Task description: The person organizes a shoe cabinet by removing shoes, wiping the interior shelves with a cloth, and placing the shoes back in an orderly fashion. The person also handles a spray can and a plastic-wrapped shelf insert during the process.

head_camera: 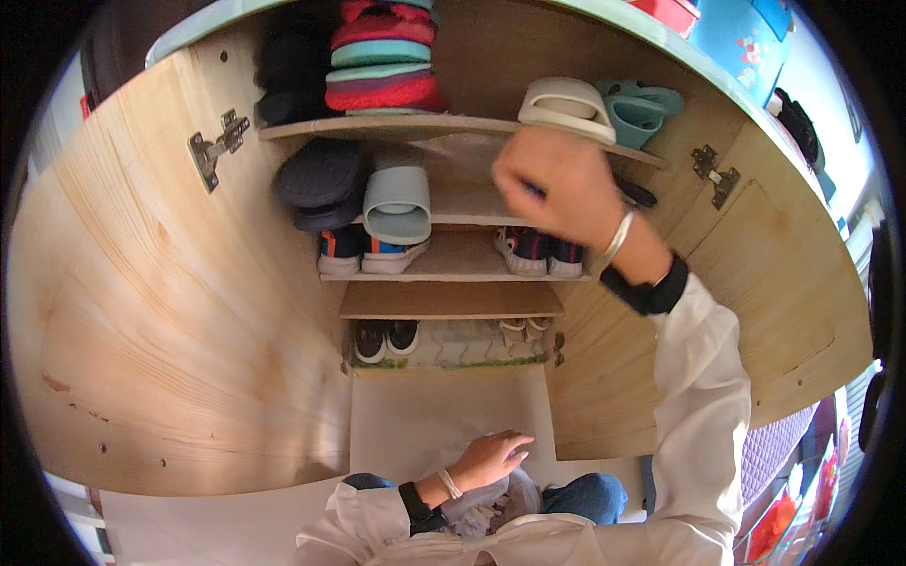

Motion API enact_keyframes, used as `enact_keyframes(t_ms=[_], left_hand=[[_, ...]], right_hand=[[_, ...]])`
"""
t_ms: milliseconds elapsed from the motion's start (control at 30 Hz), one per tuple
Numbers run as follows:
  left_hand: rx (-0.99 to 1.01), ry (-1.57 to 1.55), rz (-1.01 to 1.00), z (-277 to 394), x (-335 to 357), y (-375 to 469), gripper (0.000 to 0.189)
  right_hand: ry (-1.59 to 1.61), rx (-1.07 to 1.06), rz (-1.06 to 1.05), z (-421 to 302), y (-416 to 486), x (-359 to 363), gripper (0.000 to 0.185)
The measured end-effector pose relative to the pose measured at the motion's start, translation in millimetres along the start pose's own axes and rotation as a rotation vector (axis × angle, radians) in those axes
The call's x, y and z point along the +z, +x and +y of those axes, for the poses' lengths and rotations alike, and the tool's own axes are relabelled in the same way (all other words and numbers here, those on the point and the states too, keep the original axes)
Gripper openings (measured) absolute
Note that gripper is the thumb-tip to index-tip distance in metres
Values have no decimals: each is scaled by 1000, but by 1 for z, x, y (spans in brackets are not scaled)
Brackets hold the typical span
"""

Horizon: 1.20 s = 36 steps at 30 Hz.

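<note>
My right hand (563, 184) is raised before the upper right of an open wooden shoe cabinet, blurred, with its fingers curled. Its wrist bears a bangle and a black band. Just above it, a cream slide sandal (566, 106) sits at the shelf edge, beside teal clogs (637, 113). Whether the hand touches the sandal or holds anything is hidden. My left hand (492, 456) hovers low over my lap with fingers apart and nothing in it. Under it, a clear plastic bag (488, 513) with crumpled pale contents lies between my knees.
Cabinet doors stand open at left (156, 297) and right (764, 283). Shelves hold stacked red and mint slippers (382, 64), dark clogs (318, 184), a pale grey-blue slide (398, 205), sneakers (524, 251) and black shoes (386, 338). A blue container (740, 49) stands on top.
</note>
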<state>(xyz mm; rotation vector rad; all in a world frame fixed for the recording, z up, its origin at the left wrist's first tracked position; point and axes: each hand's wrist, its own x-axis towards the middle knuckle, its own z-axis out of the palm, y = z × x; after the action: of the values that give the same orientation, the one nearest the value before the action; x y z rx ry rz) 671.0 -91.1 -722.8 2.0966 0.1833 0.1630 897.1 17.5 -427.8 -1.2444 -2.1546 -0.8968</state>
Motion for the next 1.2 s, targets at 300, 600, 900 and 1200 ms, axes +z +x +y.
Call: enact_keyframes(t_ms=[300, 600, 900, 1200], left_hand=[[144, -144, 58, 29, -12, -17, 31], [299, -160, 40, 6, -5, -13, 31], [370, -46, 6, -25, 39, -6, 24], [212, -59, 28, 5, -10, -11, 33]], right_hand=[[-101, 453, -708, 92, -5, 225, 31], [-159, 549, -791, 90, 45, 283, 36], [-306, 311, -750, 86, 67, 265, 35], [-524, -23, -570, 81, 55, 211, 34]])
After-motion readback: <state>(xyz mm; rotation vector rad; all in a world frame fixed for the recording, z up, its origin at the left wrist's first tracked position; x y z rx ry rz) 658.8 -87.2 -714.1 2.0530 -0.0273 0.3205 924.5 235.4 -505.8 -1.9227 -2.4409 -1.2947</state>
